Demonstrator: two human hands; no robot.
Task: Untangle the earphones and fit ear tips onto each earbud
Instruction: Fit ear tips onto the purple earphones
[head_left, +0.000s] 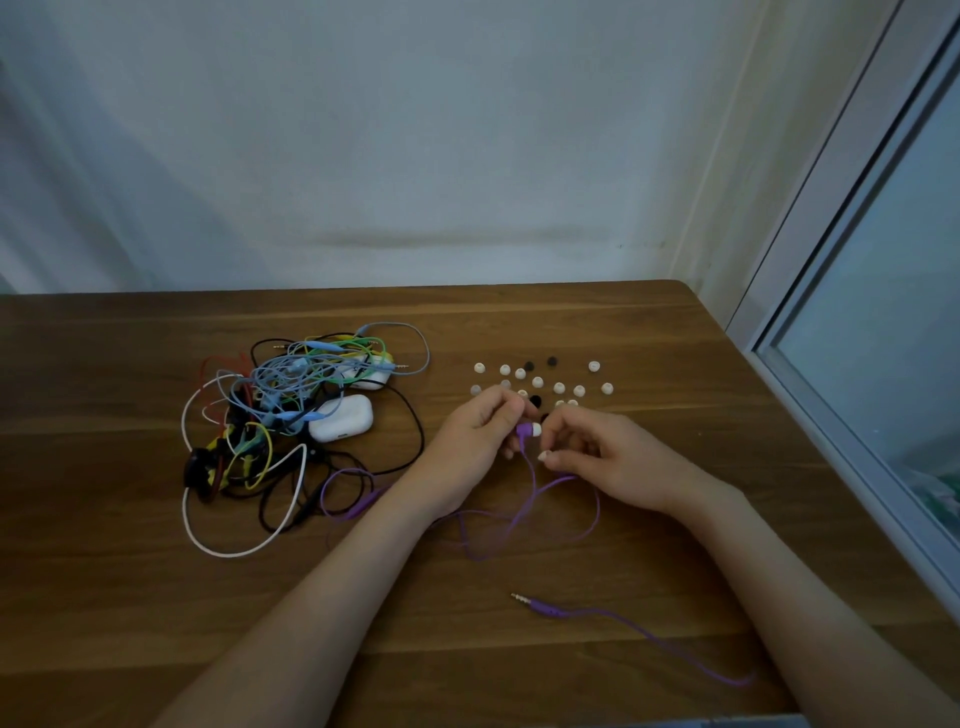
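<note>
Just in front of the scattered loose ear tips, above the worktop, I am holding a purple earbud in my left hand. Its fingers are curling in tight and pinching the bud's body. A white ear tip is sitting on the bud's nozzle, pointing toward my right hand. The fingers of that hand are curling too. The forefinger is pressing against the white tip and the thumb is hanging just below it, apart from it. I cannot tell whether this hand is actually gripping anything.

The purple cable is dropping from the bud and looping over the wood beneath my wrists. Its plug is lying near me between my forearms.

The loose tips are mostly white, with a few black ones among them. Well to the left, the tangle of earphones is lying in a heap of red, blue, green, yellow, black and white cords. Two white charging cases are resting against it. A small mark on the nearer case is showing too small to read.
</note>
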